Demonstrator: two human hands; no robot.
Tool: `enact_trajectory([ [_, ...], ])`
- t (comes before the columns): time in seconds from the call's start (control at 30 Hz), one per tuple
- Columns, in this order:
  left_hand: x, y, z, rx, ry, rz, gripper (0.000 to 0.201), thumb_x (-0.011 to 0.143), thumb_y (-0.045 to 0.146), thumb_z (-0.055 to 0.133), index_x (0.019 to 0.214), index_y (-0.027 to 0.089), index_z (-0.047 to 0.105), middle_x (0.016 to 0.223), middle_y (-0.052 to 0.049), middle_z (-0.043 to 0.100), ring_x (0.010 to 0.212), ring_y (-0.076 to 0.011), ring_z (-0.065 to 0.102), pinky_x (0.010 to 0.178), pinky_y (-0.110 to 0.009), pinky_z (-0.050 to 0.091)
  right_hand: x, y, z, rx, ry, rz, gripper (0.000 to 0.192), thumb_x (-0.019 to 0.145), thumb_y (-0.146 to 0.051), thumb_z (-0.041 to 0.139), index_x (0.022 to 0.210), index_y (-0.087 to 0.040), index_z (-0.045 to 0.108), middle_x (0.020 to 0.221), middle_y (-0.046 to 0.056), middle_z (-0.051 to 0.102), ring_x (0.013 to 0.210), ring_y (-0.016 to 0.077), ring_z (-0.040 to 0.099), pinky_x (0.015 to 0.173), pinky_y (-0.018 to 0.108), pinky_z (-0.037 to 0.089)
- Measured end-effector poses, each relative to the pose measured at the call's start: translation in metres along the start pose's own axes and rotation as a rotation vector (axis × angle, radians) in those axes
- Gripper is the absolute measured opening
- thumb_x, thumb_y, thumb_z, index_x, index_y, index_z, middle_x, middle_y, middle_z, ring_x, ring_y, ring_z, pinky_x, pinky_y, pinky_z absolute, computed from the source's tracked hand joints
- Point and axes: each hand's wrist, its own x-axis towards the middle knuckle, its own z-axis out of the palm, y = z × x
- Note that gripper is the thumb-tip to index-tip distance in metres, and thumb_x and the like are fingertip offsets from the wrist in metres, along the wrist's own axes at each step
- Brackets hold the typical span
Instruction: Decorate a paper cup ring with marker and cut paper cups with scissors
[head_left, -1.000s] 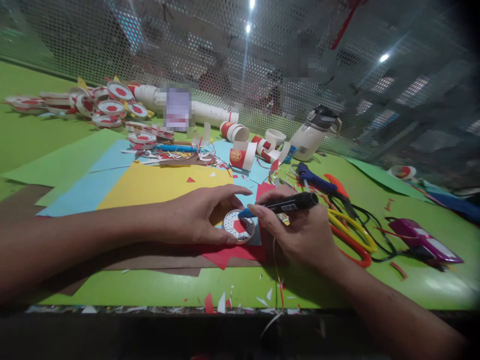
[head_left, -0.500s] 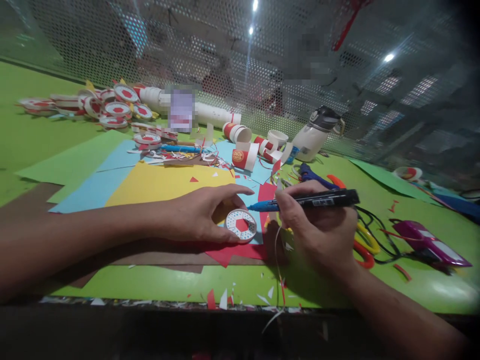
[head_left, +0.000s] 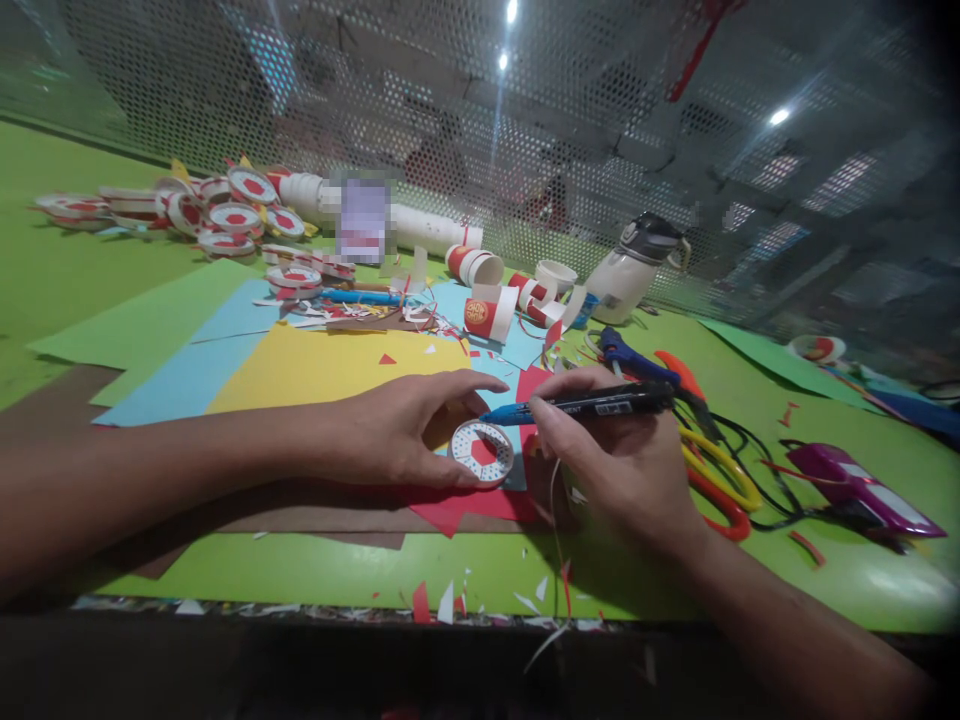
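My left hand (head_left: 390,428) reaches in from the left, its thumb and fingers curved around the side of a small round paper disc (head_left: 484,455). The disc has a pale rim, a red centre and blue dots around it. In my right hand (head_left: 626,465) is a black marker (head_left: 611,402) with a blue front end, gripped between thumb and fingers. Its tip points left and meets, or hovers just over, the disc's far edge. Beneath the disc lie light blue paper and red paper (head_left: 442,512). A yellow sheet (head_left: 337,365) spreads behind my left hand.
Finished-looking red and white discs (head_left: 236,217) pile up at the back left. Cut paper cups (head_left: 489,315) lie mid-table near a white bottle (head_left: 626,275). On the right are a blue glue gun (head_left: 637,357), scissors with orange and yellow handles (head_left: 724,480), and a purple device (head_left: 862,488).
My right hand has shifted left with the marker, bringing the tip from the disc's upper right side to its top edge. My left hand and the disc stay nearly still.
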Motion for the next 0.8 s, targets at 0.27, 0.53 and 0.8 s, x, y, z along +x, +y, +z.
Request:
enact_trajectory([
  [0.27,-0.0007,-0.0009,-0.0003,0.004,0.002,-0.008,0.075,0.078,0.031,0.071,0.143,0.020,0.034,0.114,-0.007,0.061,0.097,-0.0206,0.059,0.080,-0.030,0.049,-0.0017,0.0041,0.0023,0.018,0.019,-0.017,0.010,0.085,-0.028,0.066,0.082,-0.020,0.061,0.052,-0.005,0.057,0.041,0.0122,0.057,0.039,0.024,0.047],
  [0.53,-0.0006,-0.0032,-0.0005,0.026,0.020,0.011,0.073,0.078,0.033,0.071,0.141,0.020,0.037,0.114,-0.007,0.060,0.093,-0.0191,0.058,0.077,-0.028,0.048,-0.0014,0.0056,0.0044,0.062,-0.018,0.056,0.011,0.086,-0.029,0.066,0.083,-0.020,0.062,0.051,-0.005,0.057,0.045,0.0122,0.057,0.046,0.025,0.050],
  [0.8,-0.0005,-0.0039,0.0011,-0.026,0.010,0.043,0.067,0.080,0.031,0.070,0.138,0.020,0.039,0.113,-0.007,0.062,0.099,-0.0208,0.059,0.083,-0.031,0.049,0.0008,0.0042,0.0057,0.045,-0.044,0.028,0.011,0.086,-0.026,0.066,0.080,-0.019,0.060,0.052,-0.006,0.056,0.040,0.0090,0.054,0.041,0.021,0.045],
])
